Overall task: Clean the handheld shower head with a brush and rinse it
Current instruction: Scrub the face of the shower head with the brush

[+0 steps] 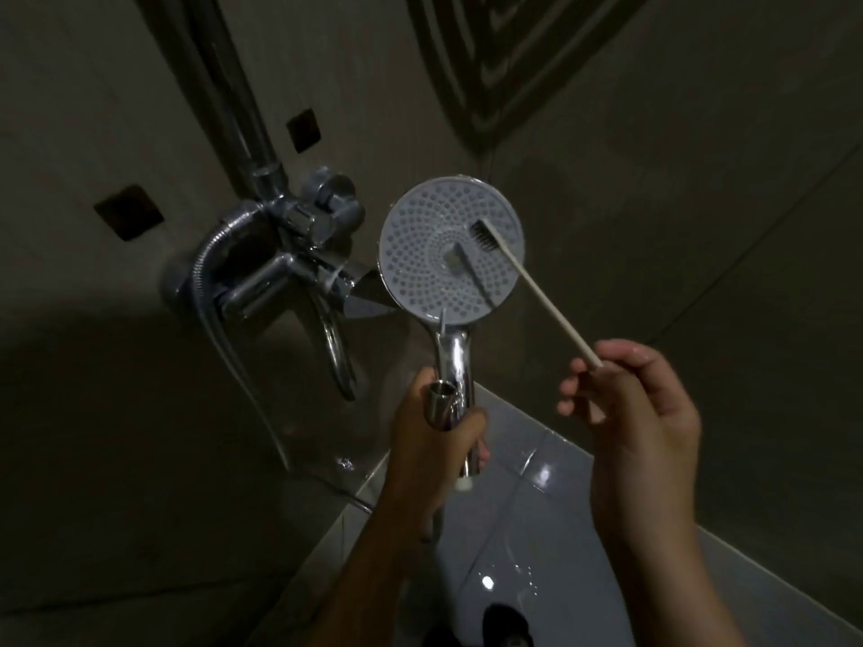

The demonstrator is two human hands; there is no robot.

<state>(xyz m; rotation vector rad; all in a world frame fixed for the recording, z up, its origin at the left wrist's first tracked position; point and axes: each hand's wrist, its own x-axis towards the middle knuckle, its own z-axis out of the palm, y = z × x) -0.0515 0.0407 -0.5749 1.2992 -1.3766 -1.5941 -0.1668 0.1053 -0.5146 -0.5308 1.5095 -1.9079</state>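
The handheld shower head (420, 254) is held upright with its round grey nozzle face turned toward me. My left hand (429, 431) is wrapped around its chrome handle from below. A thin brush (537, 291) with a pale stick handle and dark bristles lies against the upper right of the nozzle face. My right hand (630, 408) pinches the lower end of that brush handle between the fingertips. The brush casts a dark shadow across the middle of the face.
A chrome mixer tap (299, 254) with lever and hose is fixed to the dim tiled wall at left, close behind the shower head. A riser pipe (243, 109) runs up from it. Wet glossy white tiles (537, 530) lie below my hands.
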